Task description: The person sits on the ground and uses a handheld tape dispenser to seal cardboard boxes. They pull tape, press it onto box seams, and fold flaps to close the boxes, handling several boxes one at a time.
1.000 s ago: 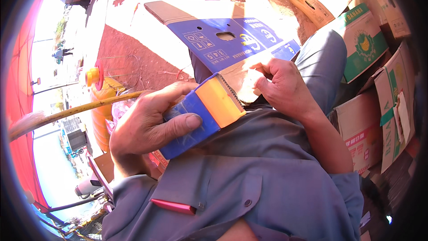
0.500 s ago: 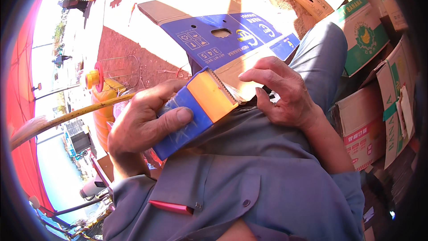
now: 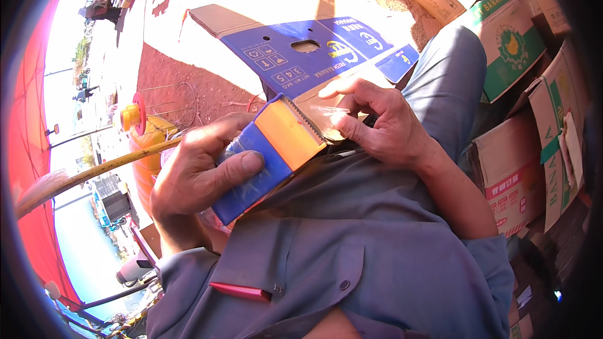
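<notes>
My left hand (image 3: 204, 172) is wrapped round a blue and yellow tape dispenser (image 3: 264, 150), with the thumb lying on its blue side. A serrated edge runs along the yellow end, which faces my right hand (image 3: 383, 122). Just beyond those teeth, a shiny strip of clear tape (image 3: 328, 110) shows at my right thumb and bent fingers, which hold it. The index finger stretches out above it. Exactly where the fingertips meet the film is hard to see. A flattened blue and brown banana carton (image 3: 286, 47) lies in front of my knees.
Green and brown cartons (image 3: 505, 47) and a red-printed box (image 3: 509, 169) stand at my right. On the left are a thin wooden stick (image 3: 100, 164) with a pale bristly end, a yellow and red reel (image 3: 135, 115) and a red canopy (image 3: 31, 150). Reddish ground (image 3: 169, 75) lies beyond.
My right thumb and fingers have moved slightly left, closer to the dispenser's teeth, and the clear strip now shows at the thumb. The left hand keeps its grip on the dispenser.
</notes>
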The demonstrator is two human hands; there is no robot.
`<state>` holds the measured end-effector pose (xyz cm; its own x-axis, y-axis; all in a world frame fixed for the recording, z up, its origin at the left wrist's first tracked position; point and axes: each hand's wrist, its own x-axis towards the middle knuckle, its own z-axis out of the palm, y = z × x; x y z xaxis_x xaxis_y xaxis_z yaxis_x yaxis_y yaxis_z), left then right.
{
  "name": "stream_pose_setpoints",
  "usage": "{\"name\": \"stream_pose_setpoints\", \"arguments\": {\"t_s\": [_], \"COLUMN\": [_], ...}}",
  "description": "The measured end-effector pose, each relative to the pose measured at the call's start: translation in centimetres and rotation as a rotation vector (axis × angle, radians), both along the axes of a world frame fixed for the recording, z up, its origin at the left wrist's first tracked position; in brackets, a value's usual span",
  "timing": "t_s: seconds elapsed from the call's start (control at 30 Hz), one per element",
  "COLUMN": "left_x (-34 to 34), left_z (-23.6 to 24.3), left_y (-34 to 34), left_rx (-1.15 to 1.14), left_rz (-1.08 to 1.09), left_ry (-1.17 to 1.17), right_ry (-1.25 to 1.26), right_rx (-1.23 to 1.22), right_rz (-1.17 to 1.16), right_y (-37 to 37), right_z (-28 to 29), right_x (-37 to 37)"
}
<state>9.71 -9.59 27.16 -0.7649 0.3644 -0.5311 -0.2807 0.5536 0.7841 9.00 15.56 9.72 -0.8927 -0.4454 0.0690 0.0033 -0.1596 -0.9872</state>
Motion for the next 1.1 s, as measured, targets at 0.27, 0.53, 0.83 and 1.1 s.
{"name": "stream_pose_setpoints", "arguments": {"t_s": [0.27, 0.53, 0.83, 1.1], "left_x": [0.1, -0.1, -0.2, 0.2], "left_z": [-0.3, -0.2, -0.7, -0.8], "left_y": [-0.1, -0.5, -0.9, -0.7], "left_rx": [0.041, 0.024, 0.062, 0.104], "left_rz": [0.008, -0.004, -0.001, 0.089], "left_ry": [0.014, -0.015, -0.003, -0.029], "right_ry": [0.740, 0.789, 0.568, 0.757], "right_rx": [0.189, 0.592, 0.609, 0.552], "right_rz": [-0.142, 0.086, 0.036, 0.025], "right_y": [0.9, 2.1, 2.2, 1.6], "right_z": [0.7, -0.2, -3.7, -1.5], "right_x": [0.5, 0.9, 1.6, 1.1]}}
